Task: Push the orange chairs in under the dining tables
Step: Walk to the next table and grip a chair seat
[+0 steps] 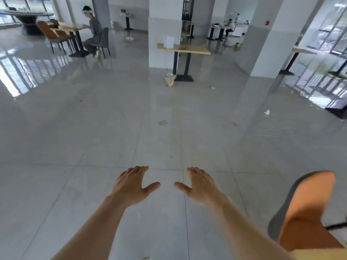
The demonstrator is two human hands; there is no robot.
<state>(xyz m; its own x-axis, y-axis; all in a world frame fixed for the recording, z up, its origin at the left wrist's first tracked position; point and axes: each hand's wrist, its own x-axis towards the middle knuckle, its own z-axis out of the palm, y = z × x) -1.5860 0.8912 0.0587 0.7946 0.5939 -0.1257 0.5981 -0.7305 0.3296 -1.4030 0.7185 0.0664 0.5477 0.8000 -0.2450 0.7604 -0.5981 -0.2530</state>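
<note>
Orange shows first in the upper left of the frame, where a chair [49,35] with a rust-coloured back stands at a wood-topped surface [70,27]; a seated person [93,33] on a grey chair [104,41] faces it from the other side. Lower and nearer the middle, the left hand [131,183] hangs over bare grey floor tiles [93,128], palm down, fingers spread and holding nothing. Just beside it, apart by a thumb gap, the right hand [200,184] is likewise splayed and empty. Above them, mid-frame, a second pale wooden surface [195,49] stands against a white pillar [165,32], with a crumpled bag [170,79] on the floor at its black base. At the lower right edge, an orange chair [308,209] with a grey rim sits close by, touched by neither hand, its legs hidden.
</note>
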